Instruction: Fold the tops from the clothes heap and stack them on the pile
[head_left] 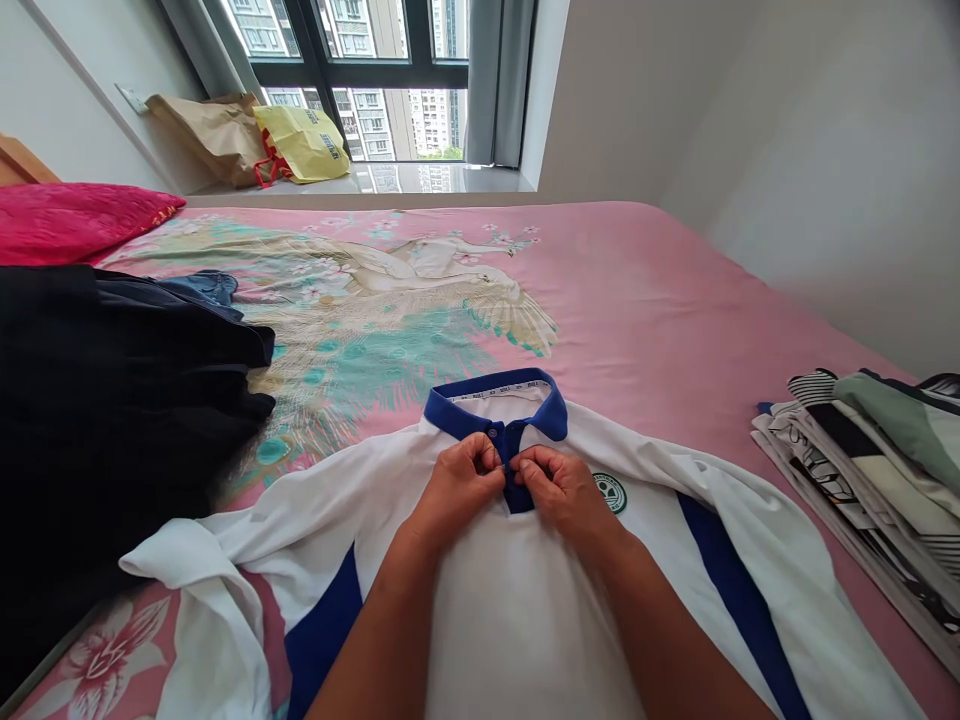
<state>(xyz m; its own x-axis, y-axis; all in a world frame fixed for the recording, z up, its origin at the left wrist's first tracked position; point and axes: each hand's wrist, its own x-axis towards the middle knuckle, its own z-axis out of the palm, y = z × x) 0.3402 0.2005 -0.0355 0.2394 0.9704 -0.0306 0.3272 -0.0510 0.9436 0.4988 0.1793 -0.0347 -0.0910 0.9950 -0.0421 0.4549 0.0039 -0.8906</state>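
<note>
A white long-sleeved polo shirt with a blue collar and blue side panels lies face up, its sleeves spread to both sides. My left hand pinches one edge of the blue button placket just below the collar. Opposite it, my right hand pinches the other edge, fingertips close to those of the left. One dark button shows above the fingers; whatever lies between the fingertips is hidden. A round green badge sits on the chest beside my right hand.
The shirt rests on a bed with a pink patterned sheet. Dark clothes are heaped at the left, near a red pillow. Folded clothes are stacked at the right. A brown paper bag and a yellow bag stand on the windowsill.
</note>
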